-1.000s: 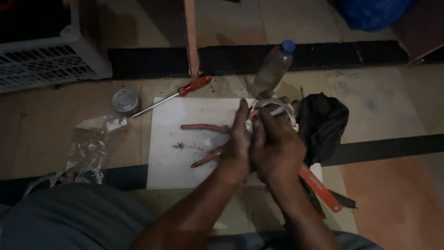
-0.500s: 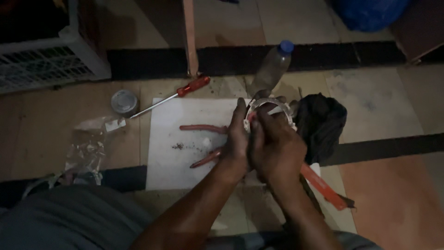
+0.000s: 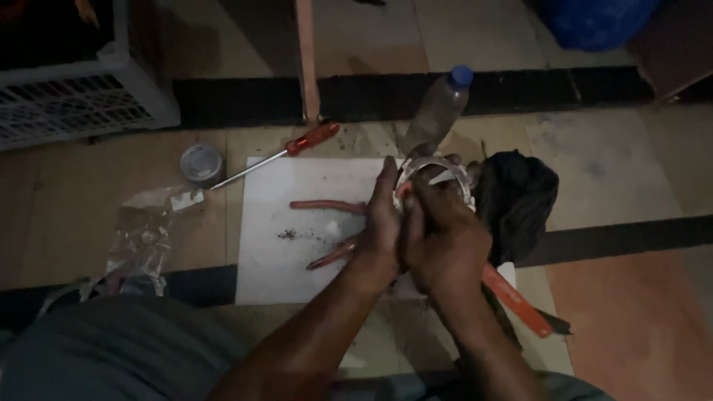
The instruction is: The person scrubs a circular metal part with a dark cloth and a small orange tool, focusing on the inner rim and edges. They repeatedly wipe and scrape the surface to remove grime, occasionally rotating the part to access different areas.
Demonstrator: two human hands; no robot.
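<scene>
Here I see left hand (image 3: pixel 382 223) and right hand (image 3: pixel 442 238) both closed on a thin white ring (image 3: pixel 438 169); probably light, flexible; grip its rim.

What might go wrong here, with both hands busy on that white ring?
The white ring is pinched between both hands in dim light, so a finger could slip. The plastic bottle stands just behind and might get knocked over. The red-handled pliers lie under the wrists and could be bumped.
</scene>
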